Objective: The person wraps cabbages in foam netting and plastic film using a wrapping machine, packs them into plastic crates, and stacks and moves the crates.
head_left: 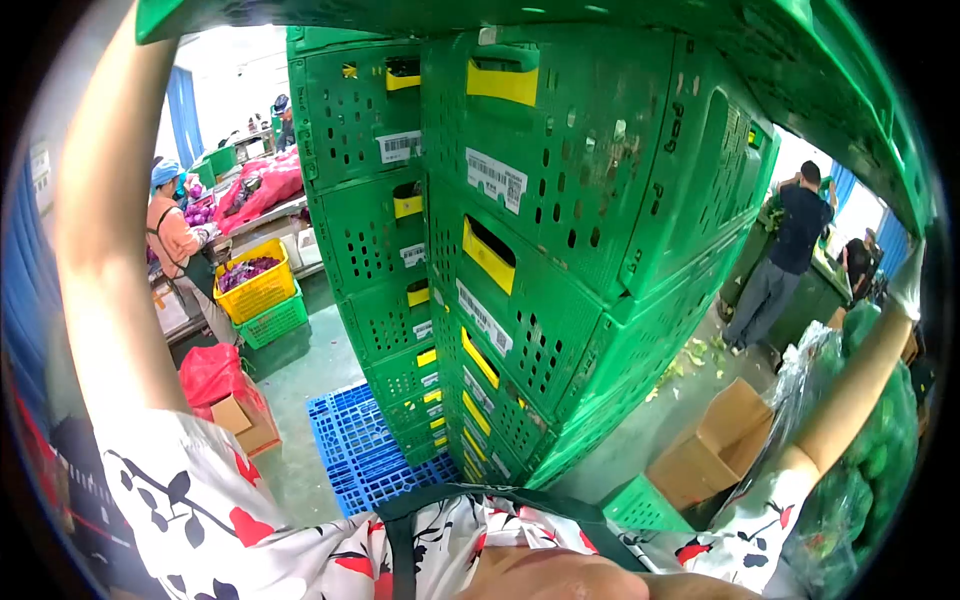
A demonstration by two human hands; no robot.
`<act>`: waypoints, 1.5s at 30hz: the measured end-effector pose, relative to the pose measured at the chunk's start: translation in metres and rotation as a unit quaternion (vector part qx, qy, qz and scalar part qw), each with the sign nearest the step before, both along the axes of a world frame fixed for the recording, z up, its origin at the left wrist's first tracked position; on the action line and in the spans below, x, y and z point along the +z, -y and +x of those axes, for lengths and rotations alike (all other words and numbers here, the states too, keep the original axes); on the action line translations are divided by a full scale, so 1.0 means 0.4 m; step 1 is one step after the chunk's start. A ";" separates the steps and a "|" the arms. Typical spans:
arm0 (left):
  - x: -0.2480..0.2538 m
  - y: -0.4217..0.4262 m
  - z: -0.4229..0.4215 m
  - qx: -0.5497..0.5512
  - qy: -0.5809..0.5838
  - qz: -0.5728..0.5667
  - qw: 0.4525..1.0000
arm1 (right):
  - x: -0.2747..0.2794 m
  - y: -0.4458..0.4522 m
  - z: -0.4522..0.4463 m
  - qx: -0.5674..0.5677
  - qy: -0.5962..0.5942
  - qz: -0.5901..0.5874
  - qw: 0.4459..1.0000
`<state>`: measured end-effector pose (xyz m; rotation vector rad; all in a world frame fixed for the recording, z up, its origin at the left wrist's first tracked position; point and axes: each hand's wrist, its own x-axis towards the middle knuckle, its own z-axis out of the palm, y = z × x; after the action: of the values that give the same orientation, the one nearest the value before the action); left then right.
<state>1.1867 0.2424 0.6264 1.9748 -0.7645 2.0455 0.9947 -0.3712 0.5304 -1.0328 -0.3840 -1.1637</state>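
A green plastic crate (870, 90) is raised overhead, its underside and rim crossing the top and right of the view. My left arm reaches up to its left corner; the crate and the view's edge hide that hand's fingers. At the crate's lower right end, my right hand (907, 290), in a pale glove, grips the edge, fingers mostly hidden. Directly in front stand tall stacks of green crates (600, 150) with yellow handle openings and barcode labels. The raised crate is above these stacks; whether it touches them I cannot tell.
Blue pallets (350, 440) lie by the stacks. An open cardboard box (715, 440) and a plastic-wrapped green bundle (850, 450) are at right. At left, a person in an apron (178, 245) stands by a yellow crate (255, 292); another person (795, 240) works at right.
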 end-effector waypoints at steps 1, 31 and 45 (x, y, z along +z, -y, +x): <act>0.005 -0.005 0.009 0.009 0.012 0.005 1.000 | -0.010 -0.016 0.001 0.003 0.009 0.007 1.000; 0.003 0.532 0.272 -0.570 -0.305 -0.190 0.739 | 0.294 0.190 0.626 -0.310 0.078 -0.120 0.940; -0.009 0.543 0.302 -0.552 -0.324 -0.150 0.753 | 0.328 0.306 0.795 -0.264 -0.187 -0.095 0.941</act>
<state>1.3073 0.0252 0.6226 1.2991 -0.9753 0.6594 1.3128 -0.4938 0.6617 -1.5566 0.0976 -1.3784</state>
